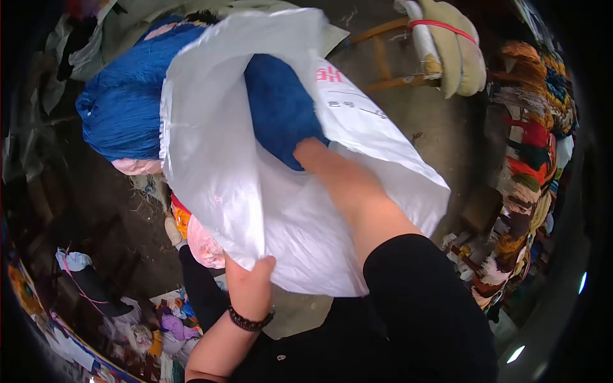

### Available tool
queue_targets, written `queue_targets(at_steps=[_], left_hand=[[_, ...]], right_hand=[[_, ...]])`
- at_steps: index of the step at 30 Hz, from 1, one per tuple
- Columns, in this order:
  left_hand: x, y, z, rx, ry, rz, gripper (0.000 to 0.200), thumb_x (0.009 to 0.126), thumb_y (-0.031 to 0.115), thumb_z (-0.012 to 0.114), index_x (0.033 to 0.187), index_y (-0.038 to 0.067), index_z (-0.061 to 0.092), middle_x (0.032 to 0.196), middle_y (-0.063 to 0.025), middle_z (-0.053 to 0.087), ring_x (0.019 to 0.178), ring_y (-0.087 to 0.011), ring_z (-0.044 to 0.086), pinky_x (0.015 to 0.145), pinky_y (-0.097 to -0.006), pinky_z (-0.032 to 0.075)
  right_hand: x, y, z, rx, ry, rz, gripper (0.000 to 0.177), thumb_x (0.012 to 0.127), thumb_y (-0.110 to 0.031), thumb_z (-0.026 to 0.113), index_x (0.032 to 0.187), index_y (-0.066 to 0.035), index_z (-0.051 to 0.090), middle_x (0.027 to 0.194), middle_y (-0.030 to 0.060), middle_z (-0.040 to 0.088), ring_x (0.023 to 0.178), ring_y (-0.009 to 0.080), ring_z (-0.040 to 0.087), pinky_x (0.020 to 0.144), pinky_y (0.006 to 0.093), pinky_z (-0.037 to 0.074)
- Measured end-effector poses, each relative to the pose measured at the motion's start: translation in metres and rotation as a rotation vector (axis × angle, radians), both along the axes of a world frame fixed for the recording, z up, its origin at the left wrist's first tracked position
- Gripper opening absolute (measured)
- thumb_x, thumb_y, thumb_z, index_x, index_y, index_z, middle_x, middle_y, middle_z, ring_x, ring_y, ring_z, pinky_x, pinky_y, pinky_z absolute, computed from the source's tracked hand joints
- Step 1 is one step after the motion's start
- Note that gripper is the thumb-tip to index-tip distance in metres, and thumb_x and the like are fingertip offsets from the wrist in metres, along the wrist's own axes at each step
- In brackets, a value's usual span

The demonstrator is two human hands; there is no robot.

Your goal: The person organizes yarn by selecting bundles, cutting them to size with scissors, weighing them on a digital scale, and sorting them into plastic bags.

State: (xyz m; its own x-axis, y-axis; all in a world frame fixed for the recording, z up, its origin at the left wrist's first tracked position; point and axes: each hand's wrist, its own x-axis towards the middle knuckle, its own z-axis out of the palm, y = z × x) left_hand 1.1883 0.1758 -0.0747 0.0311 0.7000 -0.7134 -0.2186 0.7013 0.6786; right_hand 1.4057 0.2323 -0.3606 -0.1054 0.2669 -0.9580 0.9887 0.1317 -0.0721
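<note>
A large white woven plastic sack (217,153) fills the middle of the view, its mouth gaping toward me. My left hand (251,281), with a dark beaded bracelet at the wrist, grips the near rim of the sack, thumb on the outside. Inside the sack lies a deep blue bundle (278,96), smooth-looking and partly blurred. My right hand (310,153) reaches into the sack and touches the lower edge of this bundle; its fingers are hidden. Pink and black printing shows on the sack's right side.
A big blue yarn bundle (121,96) stands left of the sack, with pink bundles (205,246) below. A wooden frame (380,54) and a beige roll tied with red cord (463,54) are behind. Many coloured skeins (530,134) line the right side. A wrapped black bundle (96,284) lies left.
</note>
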Motion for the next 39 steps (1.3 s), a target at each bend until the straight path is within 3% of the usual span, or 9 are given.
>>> queue_targets(at_steps=[9, 14, 17, 23, 26, 29, 32, 36, 39], left_hand=[[-0.007, 0.013, 0.011, -0.167, -0.113, 0.003, 0.056, 0.073, -0.01, 0.056, 0.126, -0.004, 0.04, 0.121, -0.0111, 0.049, 0.112, -0.0201, 0.049, 0.096, -0.0322, 0.037], [-0.006, 0.007, 0.017, -0.081, -0.054, 0.035, 0.063, 0.074, -0.01, 0.058, 0.131, -0.002, 0.034, 0.123, -0.0113, 0.048, 0.112, -0.0208, 0.048, 0.098, -0.0342, 0.036], [-0.015, 0.015, 0.016, -0.098, -0.038, -0.037, 0.07, 0.072, -0.011, 0.057, 0.135, 0.0, 0.028, 0.127, -0.0116, 0.044, 0.117, -0.0211, 0.045, 0.101, -0.0352, 0.033], [-0.02, 0.013, 0.013, -0.119, -0.081, 0.024, 0.073, 0.071, -0.012, 0.054, 0.137, 0.001, 0.025, 0.131, -0.0111, 0.041, 0.122, -0.0217, 0.041, 0.104, -0.0363, 0.03], [-0.016, 0.012, 0.013, -0.106, -0.142, 0.044, 0.072, 0.072, -0.012, 0.053, 0.137, 0.001, 0.025, 0.132, -0.0115, 0.04, 0.122, -0.0222, 0.041, 0.104, -0.037, 0.03], [-0.014, 0.014, 0.014, -0.08, -0.138, 0.019, 0.072, 0.073, -0.012, 0.053, 0.137, 0.0, 0.025, 0.131, -0.0122, 0.041, 0.122, -0.0222, 0.042, 0.104, -0.0368, 0.031], [-0.014, 0.014, 0.012, -0.122, -0.143, -0.016, 0.071, 0.074, -0.012, 0.054, 0.137, -0.001, 0.024, 0.131, -0.0129, 0.041, 0.121, -0.0222, 0.043, 0.103, -0.0366, 0.033], [-0.015, 0.007, 0.007, -0.09, -0.134, -0.042, 0.065, 0.075, -0.01, 0.057, 0.133, -0.003, 0.03, 0.126, -0.0137, 0.045, 0.115, -0.0224, 0.048, 0.099, -0.0355, 0.037], [-0.015, 0.008, 0.008, -0.061, -0.109, -0.066, 0.055, 0.075, -0.009, 0.059, 0.126, -0.004, 0.039, 0.119, -0.0131, 0.051, 0.109, -0.0214, 0.053, 0.095, -0.0337, 0.04]], right_hand=[[0.007, -0.042, -0.022, 1.047, 0.188, 0.199, 0.025, 0.081, -0.015, 0.054, 0.105, -0.018, 0.06, 0.11, 0.0096, 0.058, 0.113, 0.0295, 0.051, 0.103, 0.0568, 0.032], [0.027, -0.006, -0.024, 0.661, 0.306, 0.269, 0.024, 0.083, -0.015, 0.051, 0.105, -0.018, 0.06, 0.091, 0.0112, 0.066, 0.098, 0.0302, 0.06, 0.089, 0.0375, 0.045], [0.031, 0.023, -0.011, 0.38, 0.186, -0.29, 0.036, 0.079, -0.011, 0.058, 0.115, -0.012, 0.057, 0.095, 0.017, 0.065, 0.102, 0.0325, 0.059, 0.087, 0.0363, 0.046], [0.069, 0.077, 0.024, 0.765, 0.248, -0.544, 0.056, 0.071, -0.006, 0.065, 0.125, -0.01, 0.051, 0.107, 0.0182, 0.061, 0.105, 0.034, 0.057, 0.089, 0.0372, 0.046], [0.062, 0.058, 0.032, 0.99, 0.325, -0.442, 0.067, 0.066, -0.004, 0.068, 0.13, -0.01, 0.048, 0.113, 0.0188, 0.059, 0.106, 0.0348, 0.056, 0.09, 0.0376, 0.046], [0.046, 0.021, 0.014, 1.151, 0.378, 0.086, 0.057, 0.077, -0.009, 0.055, 0.133, -0.018, 0.047, 0.123, 0.011, 0.054, 0.107, 0.0274, 0.055, 0.078, 0.0406, 0.044], [0.027, -0.001, 0.0, 0.923, 0.483, 0.319, 0.051, 0.085, -0.017, 0.047, 0.134, -0.029, 0.046, 0.131, 0.0086, 0.048, 0.105, 0.0262, 0.054, 0.077, 0.0407, 0.042], [-0.007, -0.01, -0.005, 0.649, 0.244, 0.392, 0.056, 0.091, -0.018, 0.045, 0.143, -0.034, 0.032, 0.147, 0.013, 0.028, 0.13, 0.034, 0.034, 0.107, 0.0608, 0.02], [-0.014, -0.012, -0.004, 0.593, 0.181, 0.46, 0.059, 0.091, -0.016, 0.046, 0.145, -0.034, 0.029, 0.152, 0.0096, 0.019, 0.135, 0.0315, 0.027, 0.107, 0.0626, 0.019]])
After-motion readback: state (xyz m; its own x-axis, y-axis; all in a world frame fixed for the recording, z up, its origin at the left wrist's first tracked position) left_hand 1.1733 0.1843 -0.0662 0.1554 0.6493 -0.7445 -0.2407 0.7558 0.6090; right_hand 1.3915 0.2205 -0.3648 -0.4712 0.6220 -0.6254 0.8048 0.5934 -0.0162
